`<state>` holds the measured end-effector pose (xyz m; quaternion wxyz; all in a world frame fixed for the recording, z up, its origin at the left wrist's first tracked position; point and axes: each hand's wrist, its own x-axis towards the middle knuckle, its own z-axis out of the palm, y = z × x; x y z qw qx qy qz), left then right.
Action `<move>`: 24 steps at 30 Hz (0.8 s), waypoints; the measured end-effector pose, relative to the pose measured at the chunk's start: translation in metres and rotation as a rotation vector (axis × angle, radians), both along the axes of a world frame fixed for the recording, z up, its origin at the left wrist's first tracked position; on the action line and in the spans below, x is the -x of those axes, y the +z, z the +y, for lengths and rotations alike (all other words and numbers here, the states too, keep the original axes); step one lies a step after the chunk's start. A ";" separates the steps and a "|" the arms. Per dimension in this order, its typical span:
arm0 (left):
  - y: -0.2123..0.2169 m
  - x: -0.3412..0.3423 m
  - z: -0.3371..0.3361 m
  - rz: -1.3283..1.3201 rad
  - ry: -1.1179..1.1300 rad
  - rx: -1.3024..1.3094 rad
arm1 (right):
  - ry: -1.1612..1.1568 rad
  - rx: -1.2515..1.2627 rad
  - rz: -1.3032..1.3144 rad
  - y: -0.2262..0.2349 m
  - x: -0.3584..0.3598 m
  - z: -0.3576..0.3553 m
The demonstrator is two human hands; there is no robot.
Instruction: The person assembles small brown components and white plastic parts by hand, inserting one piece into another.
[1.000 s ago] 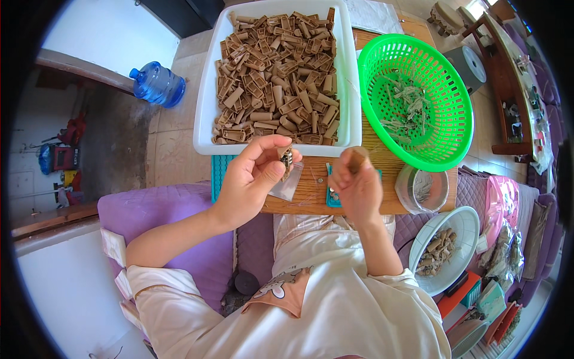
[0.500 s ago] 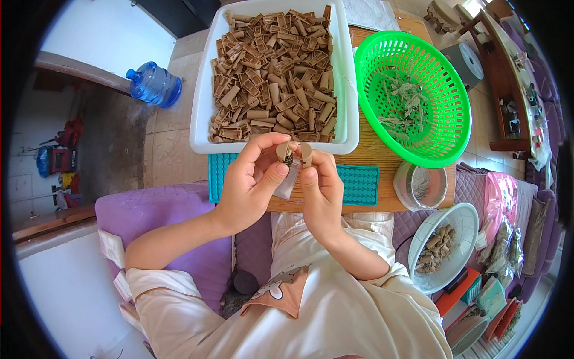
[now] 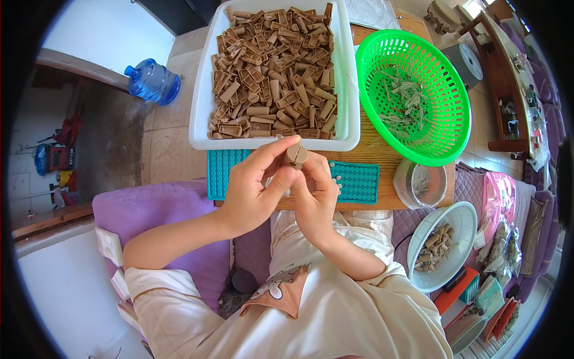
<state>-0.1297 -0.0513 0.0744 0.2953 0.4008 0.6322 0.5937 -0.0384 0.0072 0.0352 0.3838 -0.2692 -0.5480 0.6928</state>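
Both hands meet over the table's near edge, around a small brown plastic cylinder point(image 3: 296, 156) made of two half shells. Its halves lie face to face, with a thin dark seam across the end. My left hand point(image 3: 254, 194) pinches it between thumb and fingers from one side. My right hand point(image 3: 317, 200) closes on it from the other side, partly hiding its lower part. Just beyond them stands a white tub point(image 3: 202, 96) heaped with loose brown half shells point(image 3: 275, 72). Teal studded trays point(image 3: 362, 183) show on either side of my hands; small pale bits lie on the right one.
On the right, a green slotted basket point(image 3: 460, 119) holds dry plant scraps. A clear round container point(image 3: 439, 185) stands below it on the wooden table point(image 3: 385, 158). Lower right is a pale basket point(image 3: 466, 233) with brown pieces. A blue water bottle point(image 3: 152, 81) lies on the floor at left.
The two half shells, held apart before with dark plant-like filling showing in one, are now pressed together into one cylinder. My hands have drawn closer together.
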 end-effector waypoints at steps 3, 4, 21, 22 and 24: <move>0.002 0.005 -0.004 0.156 -0.120 0.065 | 0.053 -0.063 -0.045 -0.002 -0.003 0.002; 0.002 0.006 -0.005 0.155 -0.119 0.066 | 0.053 -0.062 -0.046 -0.001 -0.003 0.002; 0.003 0.000 -0.008 0.269 -0.264 -0.018 | 0.113 -0.426 -0.020 -0.008 -0.001 -0.024; 0.003 0.000 -0.008 0.268 -0.265 -0.018 | 0.115 -0.463 -0.023 -0.009 -0.002 -0.023; 0.002 0.000 -0.008 0.243 -0.269 -0.014 | 0.125 -0.506 -0.050 -0.013 -0.004 -0.020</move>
